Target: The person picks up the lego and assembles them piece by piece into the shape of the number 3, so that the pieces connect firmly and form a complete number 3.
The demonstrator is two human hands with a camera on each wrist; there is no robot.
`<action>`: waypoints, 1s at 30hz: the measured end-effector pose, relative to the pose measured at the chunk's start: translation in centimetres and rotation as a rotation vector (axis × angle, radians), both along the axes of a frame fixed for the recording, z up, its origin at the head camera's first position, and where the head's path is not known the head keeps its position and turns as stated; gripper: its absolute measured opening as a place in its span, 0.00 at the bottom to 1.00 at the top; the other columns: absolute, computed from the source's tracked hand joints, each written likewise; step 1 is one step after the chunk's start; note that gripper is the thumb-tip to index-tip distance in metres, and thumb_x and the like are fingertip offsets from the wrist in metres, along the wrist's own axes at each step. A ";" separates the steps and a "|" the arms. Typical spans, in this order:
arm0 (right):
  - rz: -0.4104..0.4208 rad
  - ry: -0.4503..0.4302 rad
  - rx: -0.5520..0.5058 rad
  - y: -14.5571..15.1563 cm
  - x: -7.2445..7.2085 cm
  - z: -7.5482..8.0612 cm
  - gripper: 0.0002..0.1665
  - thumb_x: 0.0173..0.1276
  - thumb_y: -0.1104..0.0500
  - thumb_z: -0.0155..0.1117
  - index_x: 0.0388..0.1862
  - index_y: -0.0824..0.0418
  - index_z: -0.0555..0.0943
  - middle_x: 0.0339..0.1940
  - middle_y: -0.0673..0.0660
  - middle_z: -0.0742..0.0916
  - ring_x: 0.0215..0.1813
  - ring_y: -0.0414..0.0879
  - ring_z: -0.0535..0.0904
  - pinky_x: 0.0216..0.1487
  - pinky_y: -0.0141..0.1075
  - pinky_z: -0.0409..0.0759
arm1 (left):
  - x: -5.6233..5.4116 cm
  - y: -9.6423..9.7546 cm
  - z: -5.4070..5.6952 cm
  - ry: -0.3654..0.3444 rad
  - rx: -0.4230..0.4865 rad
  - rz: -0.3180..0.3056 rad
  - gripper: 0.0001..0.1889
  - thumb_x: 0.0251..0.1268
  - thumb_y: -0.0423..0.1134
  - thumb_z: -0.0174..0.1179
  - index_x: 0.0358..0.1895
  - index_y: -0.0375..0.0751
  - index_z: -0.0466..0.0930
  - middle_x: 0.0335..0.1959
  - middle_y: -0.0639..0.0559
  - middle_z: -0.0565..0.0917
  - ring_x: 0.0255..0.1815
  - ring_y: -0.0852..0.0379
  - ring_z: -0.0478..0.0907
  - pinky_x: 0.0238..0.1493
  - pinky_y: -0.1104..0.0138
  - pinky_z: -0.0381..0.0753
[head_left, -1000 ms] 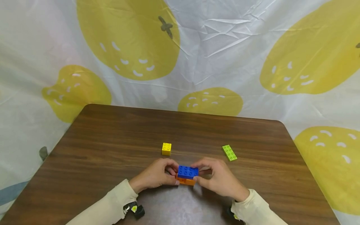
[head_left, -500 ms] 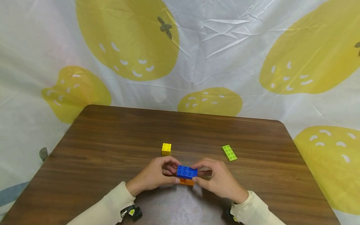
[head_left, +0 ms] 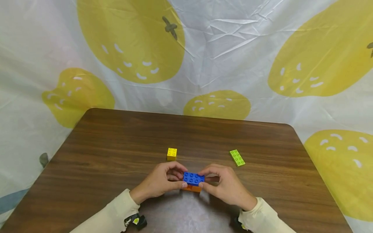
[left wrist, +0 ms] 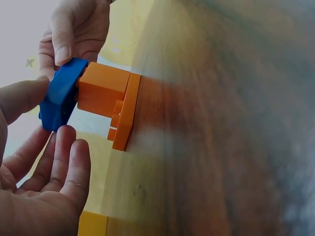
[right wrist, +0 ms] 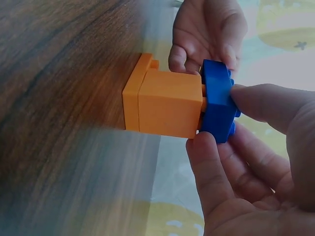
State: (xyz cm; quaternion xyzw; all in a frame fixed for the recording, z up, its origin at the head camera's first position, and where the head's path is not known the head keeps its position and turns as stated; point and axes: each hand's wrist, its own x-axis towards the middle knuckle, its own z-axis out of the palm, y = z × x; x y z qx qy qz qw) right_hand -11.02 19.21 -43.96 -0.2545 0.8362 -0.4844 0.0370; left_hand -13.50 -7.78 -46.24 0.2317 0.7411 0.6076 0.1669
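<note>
A blue eight-stud toy brick lies over the top of an orange square brick. The orange one stands on a thin orange plate, whose free studs show in the left wrist view. My left hand pinches the left end of the blue brick between thumb and fingers. At its right end, my right hand pinches it the same way. In the right wrist view a narrow gap with orange studs shows under the blue brick, which sits slightly tilted.
Beyond my left hand a yellow four-stud brick stands on the brown wooden table. A flat lime-green eight-stud brick lies beyond my right hand. Behind the table hangs a white cloth with yellow fruit print.
My left thumb has moved up from beside the orange brick to the blue brick's end. The blue brick has shifted slightly left; my right hand keeps its hold.
</note>
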 end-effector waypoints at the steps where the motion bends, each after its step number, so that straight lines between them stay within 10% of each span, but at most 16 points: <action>1: -0.001 -0.001 0.003 0.0 0.0 0.0 0.15 0.63 0.66 0.79 0.48 0.60 0.89 0.46 0.53 0.91 0.50 0.45 0.89 0.50 0.32 0.90 | 0.0 0.0 0.0 -0.001 0.002 0.002 0.20 0.63 0.35 0.76 0.56 0.35 0.84 0.49 0.43 0.86 0.46 0.53 0.85 0.51 0.70 0.88; 30: 0.029 -0.006 0.033 -0.2 -0.3 0.4 0.16 0.62 0.68 0.79 0.49 0.64 0.91 0.42 0.52 0.91 0.46 0.44 0.90 0.47 0.33 0.90 | -0.1 0.0 -0.1 -0.029 -0.013 -0.006 0.18 0.64 0.35 0.76 0.55 0.34 0.85 0.48 0.43 0.86 0.46 0.52 0.84 0.50 0.70 0.88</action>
